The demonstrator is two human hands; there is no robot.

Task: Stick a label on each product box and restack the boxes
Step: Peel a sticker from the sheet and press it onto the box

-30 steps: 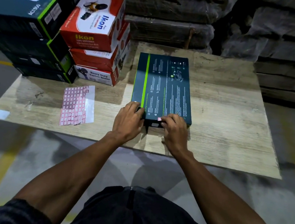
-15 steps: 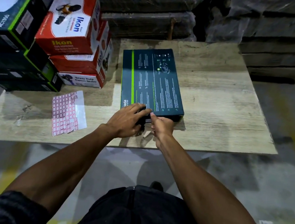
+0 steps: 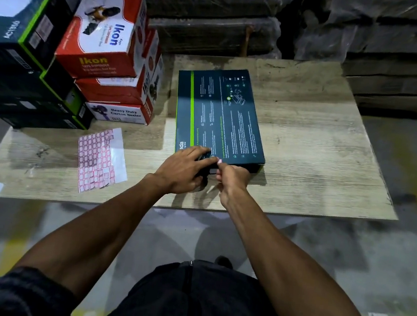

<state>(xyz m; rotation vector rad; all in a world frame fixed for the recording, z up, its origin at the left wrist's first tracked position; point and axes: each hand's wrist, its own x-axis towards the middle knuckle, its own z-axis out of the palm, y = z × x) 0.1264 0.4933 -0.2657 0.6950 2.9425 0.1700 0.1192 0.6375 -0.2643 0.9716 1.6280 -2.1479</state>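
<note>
A flat dark teal box [image 3: 222, 115] with a green stripe lies on the wooden board [image 3: 320, 149]. My left hand [image 3: 188, 168] rests on the box's near left corner, fingers spread over its edge. My right hand [image 3: 231, 177] pinches a small pink label [image 3: 219, 161] against the box's near edge, right beside my left fingertips. A sheet of pink labels [image 3: 99, 158] lies on the board to the left.
Three red-and-white Ikon boxes [image 3: 110, 53] are stacked at the back left, next to a stack of dark green-edged boxes [image 3: 26, 41]. Wrapped pallets [image 3: 371, 41] stand behind the board. Grey floor surrounds it.
My right hand has slid left along the box's near edge with the label and now meets my left hand. The camera view has shifted left and down.
</note>
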